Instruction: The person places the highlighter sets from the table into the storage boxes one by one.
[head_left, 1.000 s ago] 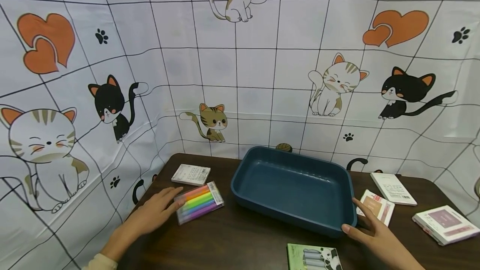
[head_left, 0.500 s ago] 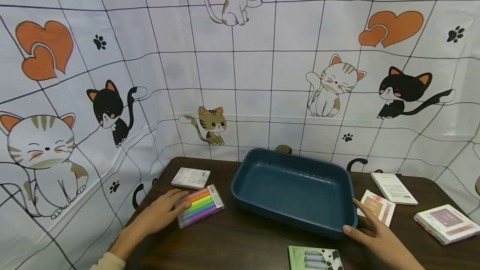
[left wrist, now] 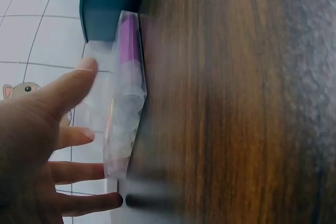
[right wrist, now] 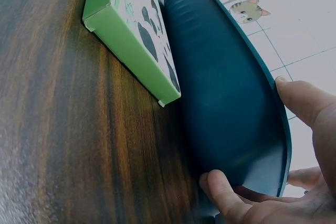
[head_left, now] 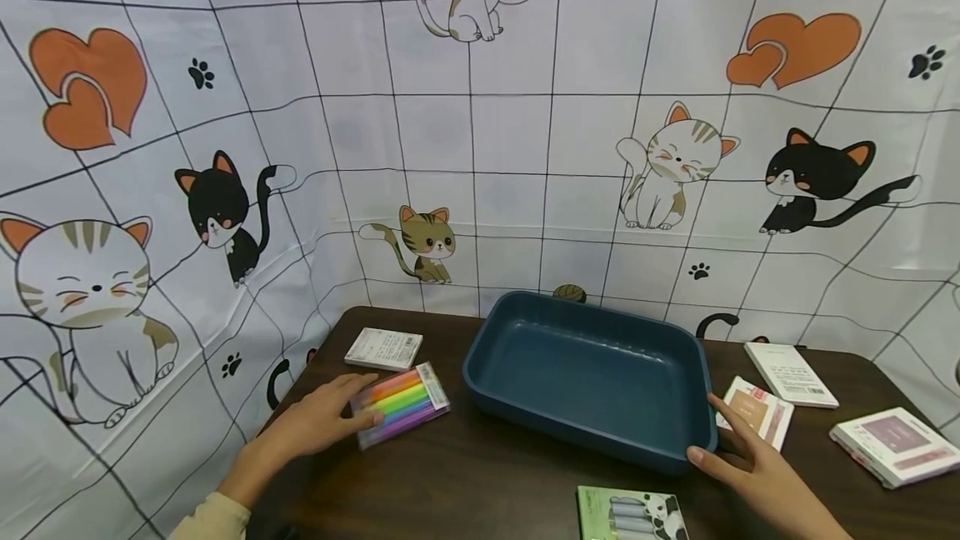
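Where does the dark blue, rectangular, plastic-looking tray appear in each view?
Head: the tray lies right of centre, below mid-height.
Left wrist: top edge, left of centre, partly cut off.
Right wrist: mostly right of centre, running from the top to near the bottom.
Shared landmark: dark brown wood-grained table.

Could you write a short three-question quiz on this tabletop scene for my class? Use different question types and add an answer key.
1. Short answer: Which hand touches the blue tray?
2. True or false: The green box lies on the table, outside the tray.
3. Multiple choice: Which of these is nearest the left hand?
A) Green box
B) Pack of coloured pens
C) Blue tray

Key: 1. The right hand. 2. True. 3. B.
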`<state>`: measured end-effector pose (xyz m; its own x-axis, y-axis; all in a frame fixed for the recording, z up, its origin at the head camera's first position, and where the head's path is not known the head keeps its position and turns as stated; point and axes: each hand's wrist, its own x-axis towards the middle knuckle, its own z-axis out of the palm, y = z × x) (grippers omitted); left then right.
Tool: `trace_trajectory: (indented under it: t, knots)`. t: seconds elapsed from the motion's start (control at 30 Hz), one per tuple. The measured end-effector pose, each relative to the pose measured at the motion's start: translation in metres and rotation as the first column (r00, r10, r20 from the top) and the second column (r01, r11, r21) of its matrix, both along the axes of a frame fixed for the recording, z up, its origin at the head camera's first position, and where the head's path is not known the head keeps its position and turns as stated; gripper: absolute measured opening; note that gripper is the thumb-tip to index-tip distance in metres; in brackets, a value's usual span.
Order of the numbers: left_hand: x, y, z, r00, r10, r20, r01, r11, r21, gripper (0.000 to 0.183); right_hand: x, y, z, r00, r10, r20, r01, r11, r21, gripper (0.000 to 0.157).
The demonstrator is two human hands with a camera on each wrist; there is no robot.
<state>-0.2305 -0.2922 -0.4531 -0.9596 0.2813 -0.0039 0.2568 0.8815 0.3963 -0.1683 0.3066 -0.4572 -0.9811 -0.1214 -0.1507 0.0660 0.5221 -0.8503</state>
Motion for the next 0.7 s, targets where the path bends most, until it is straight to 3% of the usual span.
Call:
trace_trajectory:
  t: [0.33, 0.7]
  knots:
    - [-0.003, -0.0002, 0.0, 1.0, 0.025, 0.01, -0.024, 0.999, -0.041, 0.092, -0.0001, 0.0004, 0.0007, 1.0, 0.007, 0.014, -0.007, 1.0, 0.004, 0.091]
    - [-0.0023, 0.0025, 0.0031, 0.999, 0.03, 0.028, -0.028, 0.997, -0.077, 0.089, 0.0014, -0.0008, 0.0045, 0.999, 0.001, 0.053, -0.001, 1.0, 0.01, 0.092]
